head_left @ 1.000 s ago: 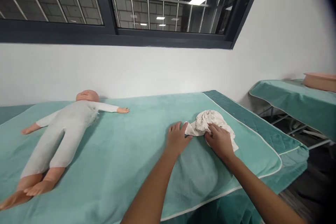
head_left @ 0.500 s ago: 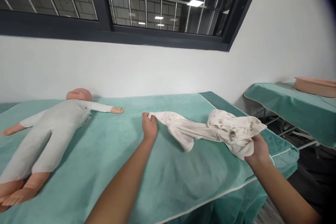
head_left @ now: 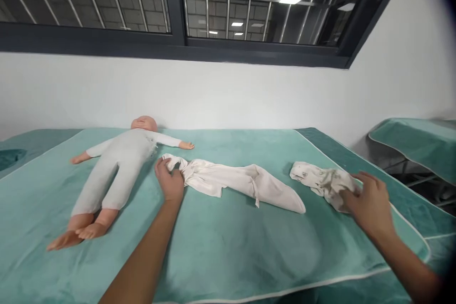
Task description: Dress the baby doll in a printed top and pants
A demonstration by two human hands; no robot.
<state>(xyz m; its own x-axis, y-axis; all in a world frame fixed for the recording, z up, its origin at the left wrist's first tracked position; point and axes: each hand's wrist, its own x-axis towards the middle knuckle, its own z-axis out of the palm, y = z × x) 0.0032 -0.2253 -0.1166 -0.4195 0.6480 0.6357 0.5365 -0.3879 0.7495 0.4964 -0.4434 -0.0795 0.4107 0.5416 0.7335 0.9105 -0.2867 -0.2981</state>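
Observation:
A white baby garment (head_left: 245,181) lies crumpled and stretched out on the green cloth. My left hand (head_left: 170,180) is closed on its bunched left end, near the doll's outstretched arm. Apart from it, to the right, is a second crumpled white cloth piece (head_left: 322,181) with faint printed marks. My right hand (head_left: 370,202) has its fingers curled onto the right end of that piece. The baby doll (head_left: 124,161), dressed in a pale bodysuit, lies on its back at the left, touched by neither hand.
A green padded cover (head_left: 249,251) with white piping spreads over the table. Behind it rise a white wall (head_left: 231,95) and a dark-framed barred window (head_left: 263,52). Another green-covered table (head_left: 423,142) stands at the right.
The white cloths, bunched together between my hands before, are now separated. My right hand has set its piece lower at the right. The view has turned left, showing more of the doll.

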